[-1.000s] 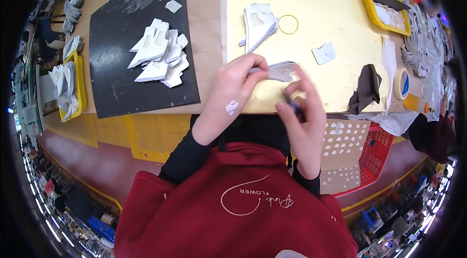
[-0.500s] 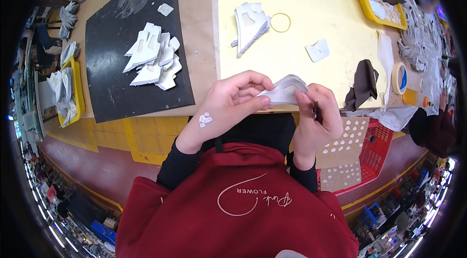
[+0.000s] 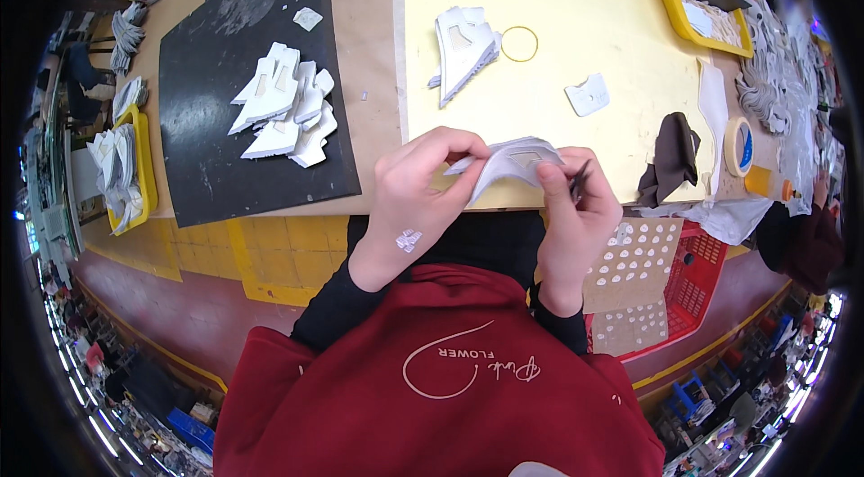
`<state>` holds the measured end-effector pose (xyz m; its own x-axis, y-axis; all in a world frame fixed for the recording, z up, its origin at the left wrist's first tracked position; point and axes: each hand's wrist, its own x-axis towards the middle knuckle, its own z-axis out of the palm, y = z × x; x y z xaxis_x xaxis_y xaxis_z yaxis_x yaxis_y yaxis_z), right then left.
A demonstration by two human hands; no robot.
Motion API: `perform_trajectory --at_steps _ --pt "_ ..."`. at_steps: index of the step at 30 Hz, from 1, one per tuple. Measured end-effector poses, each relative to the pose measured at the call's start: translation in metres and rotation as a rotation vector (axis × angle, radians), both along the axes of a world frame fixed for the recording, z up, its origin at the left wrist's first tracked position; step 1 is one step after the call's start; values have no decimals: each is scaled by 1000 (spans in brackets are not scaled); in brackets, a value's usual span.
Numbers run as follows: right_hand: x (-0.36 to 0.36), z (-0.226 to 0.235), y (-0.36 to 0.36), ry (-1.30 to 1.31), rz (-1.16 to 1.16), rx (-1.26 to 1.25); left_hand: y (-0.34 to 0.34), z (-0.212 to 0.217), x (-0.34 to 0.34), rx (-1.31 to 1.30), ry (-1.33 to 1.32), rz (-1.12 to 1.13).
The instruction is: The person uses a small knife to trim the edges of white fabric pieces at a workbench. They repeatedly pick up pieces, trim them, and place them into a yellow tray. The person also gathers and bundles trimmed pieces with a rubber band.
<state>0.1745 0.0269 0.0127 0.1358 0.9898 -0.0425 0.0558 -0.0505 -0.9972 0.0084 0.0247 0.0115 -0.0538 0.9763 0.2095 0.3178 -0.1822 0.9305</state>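
Note:
Just over the table's front edge, my two hands hold a bent stack of white shoe-upper pieces (image 3: pixel 511 164), the top one with a window-like patch. My left hand (image 3: pixel 418 180) pinches its left end, thumb against fingers; small white stickers (image 3: pixel 409 240) cling near the wrist. At the other end, my right hand (image 3: pixel 576 207) grips with thumb and fingers. A small dark pointed tool (image 3: pixel 580 178), its kind unclear, also sticks out among the right fingers. Beyond lies another pile of white pieces (image 3: pixel 461 45) beside a yellow rubber band (image 3: pixel 520 44). A single small white piece (image 3: pixel 588 95) rests to the right.
More white pieces (image 3: pixel 286 103) are heaped on a black mat (image 3: pixel 202 135) at left. Yellow trays stand at far left (image 3: pixel 144 166) and far right (image 3: pixel 670 0). Dark cloth (image 3: pixel 670 157), a tape roll (image 3: pixel 739 146) and an orange-yellow bottle (image 3: pixel 769 182) lie right. Below is a red crate (image 3: pixel 697 270).
The stack has been bent into a sharper arch, and its layers have parted at the left end. My left hand has shifted slightly, with its wrist turned; my right hand has moved a little left.

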Motion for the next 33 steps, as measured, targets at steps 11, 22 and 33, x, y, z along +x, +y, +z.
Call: perform_trajectory --at_steps 11,22,33 --pt "0 -6 -4 -70 -96 83 5 0 -9 -11 -164 131" --pt "8 7 11 -62 31 -52 -1 -8 -10 -190 -323 -65" --pt "-2 13 -2 133 146 -55 -7 2 -4 -512 -761 52"
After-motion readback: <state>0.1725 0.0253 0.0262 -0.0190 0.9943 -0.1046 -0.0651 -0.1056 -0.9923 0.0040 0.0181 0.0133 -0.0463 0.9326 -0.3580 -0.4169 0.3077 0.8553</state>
